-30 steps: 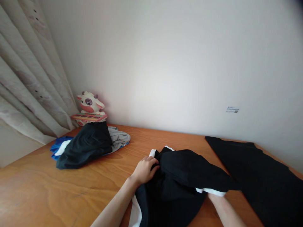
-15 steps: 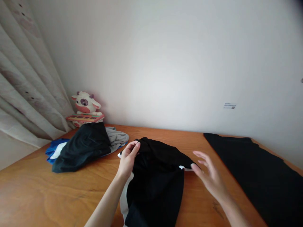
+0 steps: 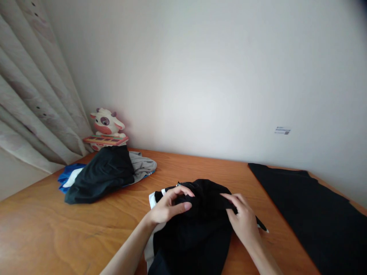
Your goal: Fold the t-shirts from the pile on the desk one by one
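A black shirt with white trim (image 3: 195, 240) lies bunched in front of me, its upper part gathered in folds and its lower part running off the near edge of the view. My left hand (image 3: 172, 206) rests at the upper left of the folds, thumb and index finger apart with black cloth showing between them. On the right side, my right hand (image 3: 242, 215) pinches a fold between thumb and fingers. White edging shows at the shirt's left, and a small white-tipped corner sticks out beyond my right hand.
A heap of clothes (image 3: 103, 175), dark, grey and blue, lies at the left on the wooden table (image 3: 114, 229). Behind it stands a cow toy with a keyboard (image 3: 106, 130). Black cloth (image 3: 309, 206) lies flat at the right. A curtain (image 3: 31, 88) hangs at the left.
My right hand has come in leftward and taken hold of the cloth. My left hand has moved right and its pinch has loosened. The shirt's top is more bunched and nearer me.
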Tool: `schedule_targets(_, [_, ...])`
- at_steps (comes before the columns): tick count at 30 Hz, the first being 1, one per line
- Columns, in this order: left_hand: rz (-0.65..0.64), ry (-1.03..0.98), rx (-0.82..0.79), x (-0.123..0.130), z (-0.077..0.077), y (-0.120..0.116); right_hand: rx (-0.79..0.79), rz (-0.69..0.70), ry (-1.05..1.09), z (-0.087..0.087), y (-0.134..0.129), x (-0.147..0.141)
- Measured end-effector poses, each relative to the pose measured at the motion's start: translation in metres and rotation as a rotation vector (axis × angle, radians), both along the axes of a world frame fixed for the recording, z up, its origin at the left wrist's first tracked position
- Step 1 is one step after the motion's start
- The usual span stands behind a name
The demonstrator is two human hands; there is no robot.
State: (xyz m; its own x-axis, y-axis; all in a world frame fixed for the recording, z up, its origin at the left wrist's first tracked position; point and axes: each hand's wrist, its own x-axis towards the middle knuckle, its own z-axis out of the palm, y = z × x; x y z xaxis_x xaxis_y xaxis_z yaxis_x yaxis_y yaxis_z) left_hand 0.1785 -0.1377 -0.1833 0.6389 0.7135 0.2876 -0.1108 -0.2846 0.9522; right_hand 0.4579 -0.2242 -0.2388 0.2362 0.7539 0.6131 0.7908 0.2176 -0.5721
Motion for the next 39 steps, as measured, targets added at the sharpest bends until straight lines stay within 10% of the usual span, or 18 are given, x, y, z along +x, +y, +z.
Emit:
schedule_targets(6, [0.471, -0.45, -0.253, -0.021, -0.005, 0.04, 0.08, -0.352, 0.8, 0.002, 0.002, 0.038])
schedule_targets(12, [0.87, -0.299, 0.14, -0.027, -0.008, 0.05, 0.138, -0.327, 0.939, -0.009, 0.003, 0.063])
schedule_targets(22, [0.461, 0.906, 0.378, -0.019, -0.031, 0.035, -0.341, -0.103, 0.269, 0.001, -0.006, 0.025])
schedule_targets(27, [0.385, 0.817, 0.539, -0.017, -0.028, 0.03, -0.557, 0.025, -0.041, 0.005, -0.017, 0.004])
schedule_targets(31, [0.211, 0.658, 0.528, -0.006, -0.019, 0.017, -0.417, 0.07, -0.052, -0.009, -0.01, -0.005])
schedule_targets(39, [0.669, 0.212, -0.174, -0.005, -0.022, 0.034, 0.071, -0.066, -0.013, 0.001, 0.0, -0.007])
